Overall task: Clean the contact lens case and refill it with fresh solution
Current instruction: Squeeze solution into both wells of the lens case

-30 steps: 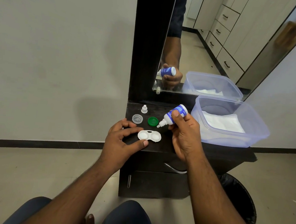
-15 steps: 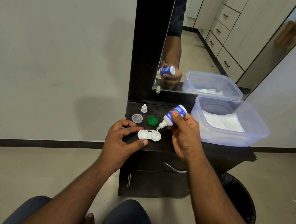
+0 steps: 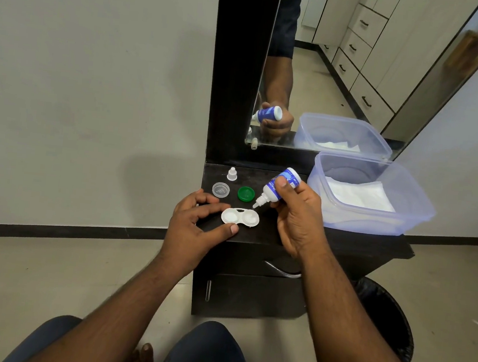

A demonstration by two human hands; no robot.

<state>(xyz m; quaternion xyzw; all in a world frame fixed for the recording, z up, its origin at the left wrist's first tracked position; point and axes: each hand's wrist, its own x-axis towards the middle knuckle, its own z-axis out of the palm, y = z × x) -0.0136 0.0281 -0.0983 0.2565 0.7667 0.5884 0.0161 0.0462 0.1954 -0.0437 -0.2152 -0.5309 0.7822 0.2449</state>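
A dark, nearly black tabletop (image 3: 279, 237) stands against a pale wall, with a mirror rising from its back edge. 5 things lie directly on it. Toward the front sits a white contact lens case (image 3: 240, 217) with its 2 round wells uncapped and facing up. Behind the case, side by side and apart, lie a clear round cap (image 3: 221, 190) on the left and a green round cap (image 3: 246, 194) on the right. Farther back, near the mirror frame, a small white bottle cap (image 3: 232, 174) stands upright. On the right end rests a clear plastic tub (image 3: 410, 209), its right side reaching past the tabletop edge.
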